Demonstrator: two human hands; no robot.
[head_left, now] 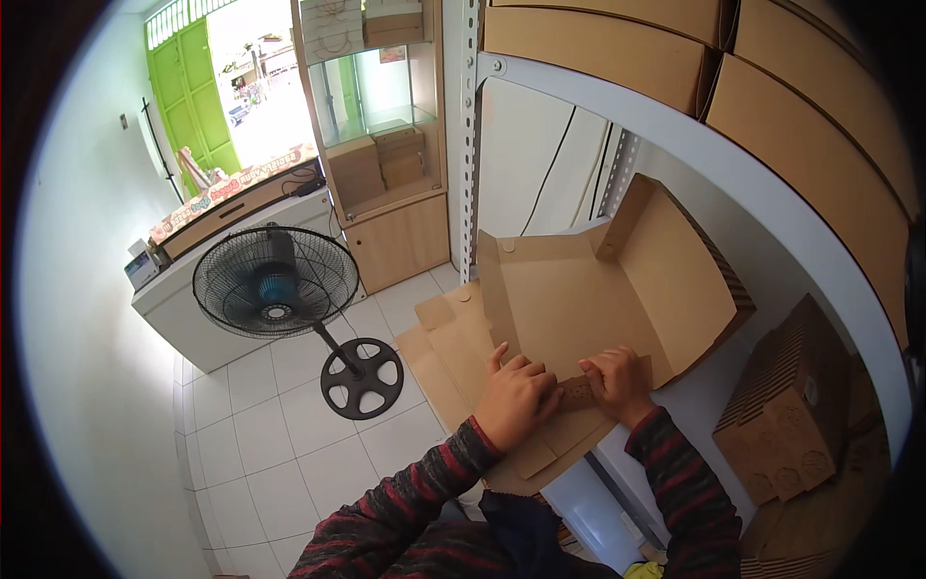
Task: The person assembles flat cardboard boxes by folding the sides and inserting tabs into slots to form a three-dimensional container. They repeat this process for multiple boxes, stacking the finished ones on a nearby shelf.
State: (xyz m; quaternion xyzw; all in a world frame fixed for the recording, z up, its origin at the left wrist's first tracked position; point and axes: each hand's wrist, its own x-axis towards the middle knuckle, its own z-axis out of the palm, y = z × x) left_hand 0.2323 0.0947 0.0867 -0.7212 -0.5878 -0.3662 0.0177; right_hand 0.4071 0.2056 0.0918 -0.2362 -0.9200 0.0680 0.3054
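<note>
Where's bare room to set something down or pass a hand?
Set down: floor tiles between fan base, left wall and left sleeve. Small item or hand: middle of the open box, between its flaps. Crowded: its near flap, with left hand and right hand on it; upper shelf, loaded with cartons; lower right, brown boxes.

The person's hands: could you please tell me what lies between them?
In the head view, a brown flap along the open cardboard box lies between them.
</note>
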